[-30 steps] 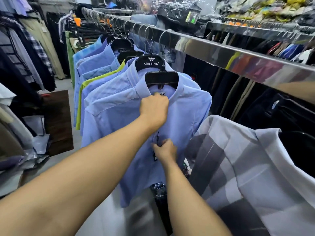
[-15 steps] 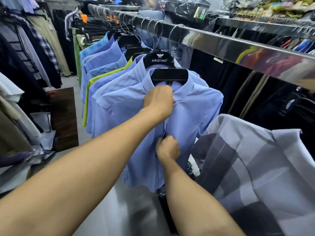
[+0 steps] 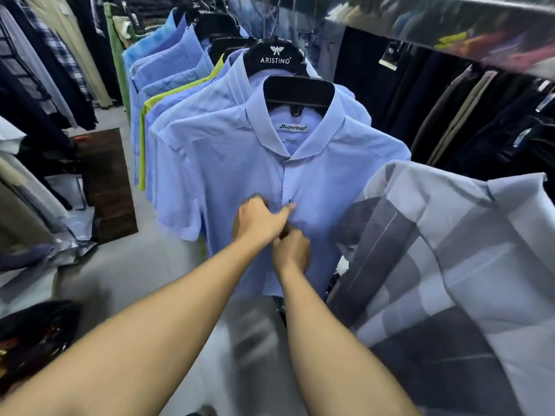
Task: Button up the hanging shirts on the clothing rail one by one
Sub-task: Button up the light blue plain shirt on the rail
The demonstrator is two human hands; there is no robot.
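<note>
Blue front toward me: the light-blue shirt [image 3: 234, 163] hangs on a black hanger [image 3: 300, 90] from the chrome rail [image 3: 450, 28], collar up, hem down, long axis vertical. Its placket runs straight down from the collar and looks closed near the top. My left hand [image 3: 259, 220] is at mid-chest, fingers curled, thumb and fingertip pinching the placket edge. My right hand [image 3: 292, 253] sits just below, touching the left, fingers curled into the same front fabric; blur hides the exact pinch. A grey checked shirt [image 3: 450, 250] hangs just to the right, a lime-green shirt [image 3: 180, 91] behind.
</note>
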